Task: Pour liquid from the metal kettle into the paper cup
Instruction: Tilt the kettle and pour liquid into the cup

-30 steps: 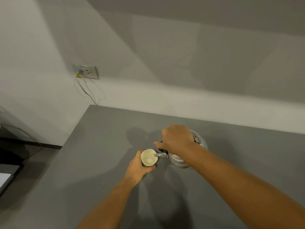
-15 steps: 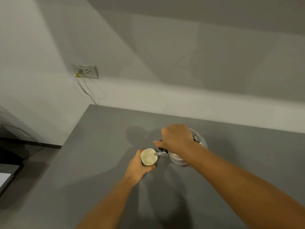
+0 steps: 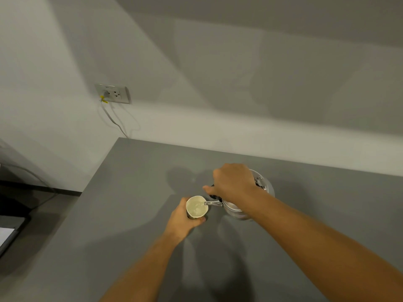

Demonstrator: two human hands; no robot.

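A small paper cup point(image 3: 196, 209) stands on the grey table point(image 3: 122, 214), and my left hand point(image 3: 182, 223) is wrapped around its side from the near left. The metal kettle point(image 3: 234, 209) is tilted to the left, its spout tip over the cup's right rim. Liquid shows inside the cup under the spout. My right hand point(image 3: 234, 182) grips the kettle's dark handle from above and hides most of the lid and handle.
The table's left edge runs diagonally down to the lower left, with floor beyond it. A wall socket point(image 3: 113, 93) with a plugged-in cable sits on the wall behind. A dark flat object point(image 3: 8, 234) lies at the far left edge.
Both hands, cup and kettle hold almost the same pose. The spout stays over the cup's rim while liquid keeps entering the cup.
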